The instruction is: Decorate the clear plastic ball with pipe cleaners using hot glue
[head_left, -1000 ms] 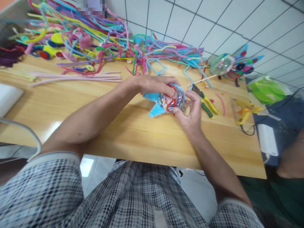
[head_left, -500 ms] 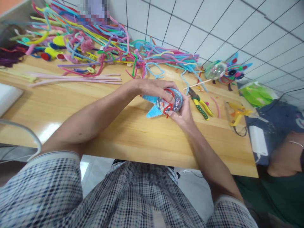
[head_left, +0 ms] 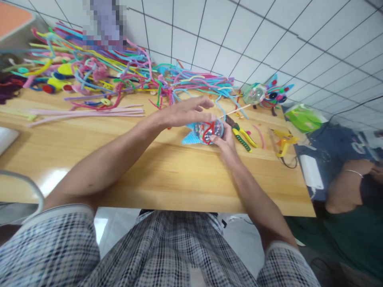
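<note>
A round clear plastic craft piece (head_left: 208,131) with small colourful bits inside is in my right hand (head_left: 226,139), whose thumb presses its near face and whose fingers wrap its right side. A bent red pipe cleaner (head_left: 204,135) lies across that face. Two blue pointed pieces (head_left: 191,138) wound from pipe cleaner stick out to the left. My left hand (head_left: 190,111) is over the top edge of the craft piece, fingers stretched out and apart, with the thumb side at its rim. Whether it touches the piece is hard to tell. Yellow-green pliers (head_left: 242,135) lie right of my right hand.
A heap of pipe cleaners (head_left: 119,75) runs along the tiled wall. Pink strips (head_left: 89,113) lie at left. A decorated clear figure (head_left: 257,94) stands at the back right, near a thin stick (head_left: 236,110). A yellow glue gun (head_left: 283,142) and another person's arm (head_left: 345,187) are at right.
My left hand has lifted off the face of the craft piece and its fingers have spread. My right hand keeps hold. The whole view has shifted somewhat.
</note>
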Motion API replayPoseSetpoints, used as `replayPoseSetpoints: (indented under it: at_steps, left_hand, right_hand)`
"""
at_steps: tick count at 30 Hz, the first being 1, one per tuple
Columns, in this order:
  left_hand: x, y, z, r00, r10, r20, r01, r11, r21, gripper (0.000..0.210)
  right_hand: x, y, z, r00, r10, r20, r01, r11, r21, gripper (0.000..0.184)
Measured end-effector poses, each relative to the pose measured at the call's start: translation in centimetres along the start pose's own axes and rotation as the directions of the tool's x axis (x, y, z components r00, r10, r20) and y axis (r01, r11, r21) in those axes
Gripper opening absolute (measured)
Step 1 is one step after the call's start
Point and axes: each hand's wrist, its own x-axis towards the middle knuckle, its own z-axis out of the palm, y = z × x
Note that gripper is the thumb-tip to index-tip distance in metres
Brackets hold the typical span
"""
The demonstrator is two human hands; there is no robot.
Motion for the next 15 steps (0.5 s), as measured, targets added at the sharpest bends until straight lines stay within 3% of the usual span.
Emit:
replayPoseSetpoints:
  at_steps: [5,15]
  left_hand:
    - [0.9,-1.5,0.5,0.993,0.002,0.121,-0.011,0.997,0.073,0.053]
    - [1.0,-2.0,0.6,0.998,-0.005,0.068,-0.003,0.992,0.125,0.049]
  right_hand:
    - [-0.4,-0.7,0.6,1.0,-0.004,-0.018,0.001,0.992,-0.129,0.088]
    - [-0.6,-0.4,0.8,0.999,-0.012,-0.03,0.007,0.984,-0.176,0.091]
